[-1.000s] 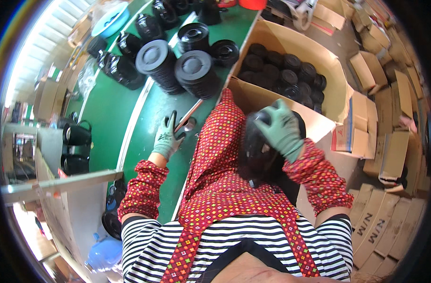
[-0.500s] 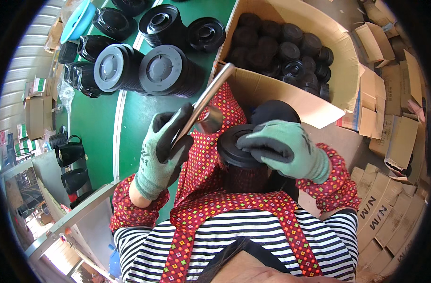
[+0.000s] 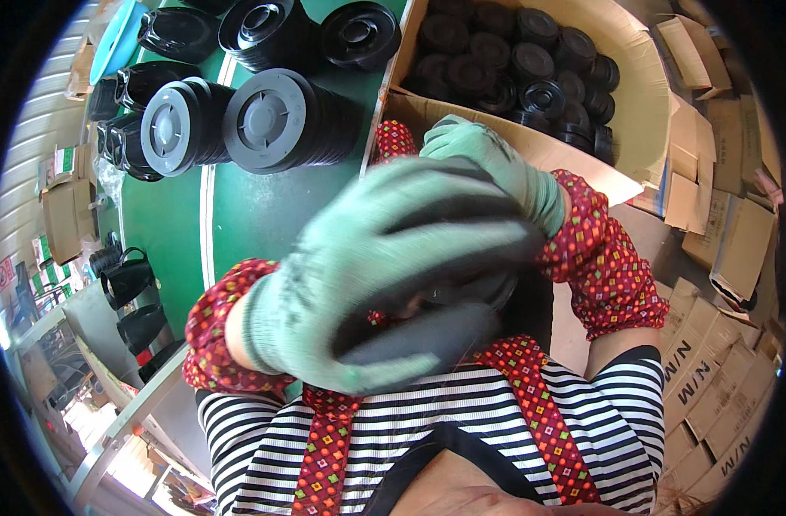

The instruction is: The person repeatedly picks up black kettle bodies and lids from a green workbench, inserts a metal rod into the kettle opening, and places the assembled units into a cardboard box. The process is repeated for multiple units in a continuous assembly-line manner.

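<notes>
Large and smeared by motion, my left hand [image 3: 350,267] in its green glove with dark palm reaches across the middle of the view. Its thumb stands apart from its fingers. Just beyond, between the thumb and fingertips, part of a dark round plastic piece [image 3: 487,291] shows above my lap; whether I grip it I cannot tell. My right hand [image 3: 487,159], gloved the same way, lies farther off, next to the carton's near flap. The left hand covers part of it, so its fingertips and anything in them are hidden. The metal hammer is out of sight.
A cardboard carton [image 3: 646,103] full of black round parts stands at the far right. On the green table [image 3: 255,206], stacked grey-black discs [image 3: 268,120] and glossy black jugs [image 3: 180,34] stand at the far left. Flattened cartons [image 3: 694,378] lie at the right.
My left hand has swung right and up toward the camera, and the hammer it held has gone from view. My right hand has moved away from the black lidded piece, toward the carton.
</notes>
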Tool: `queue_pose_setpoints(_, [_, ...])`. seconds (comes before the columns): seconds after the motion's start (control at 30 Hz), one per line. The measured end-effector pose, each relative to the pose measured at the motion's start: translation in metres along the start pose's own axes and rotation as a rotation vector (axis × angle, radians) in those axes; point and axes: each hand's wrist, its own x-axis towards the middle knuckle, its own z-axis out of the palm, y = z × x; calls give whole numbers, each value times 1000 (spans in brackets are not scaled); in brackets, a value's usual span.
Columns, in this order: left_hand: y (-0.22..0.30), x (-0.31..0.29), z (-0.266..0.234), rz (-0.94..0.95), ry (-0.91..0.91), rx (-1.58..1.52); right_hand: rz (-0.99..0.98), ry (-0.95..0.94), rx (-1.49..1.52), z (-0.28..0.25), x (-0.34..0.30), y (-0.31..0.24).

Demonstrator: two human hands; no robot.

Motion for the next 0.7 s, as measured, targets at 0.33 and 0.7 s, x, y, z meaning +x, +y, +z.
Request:
queue_pose_setpoints(0.33, [11, -15, 27, -97, -31, 43, 138, -92, -243, -15, -4, -64])
queue_pose_setpoints(0.7, [47, 6, 36, -213, -7, 54, -17, 41, -120, 7, -20, -37])
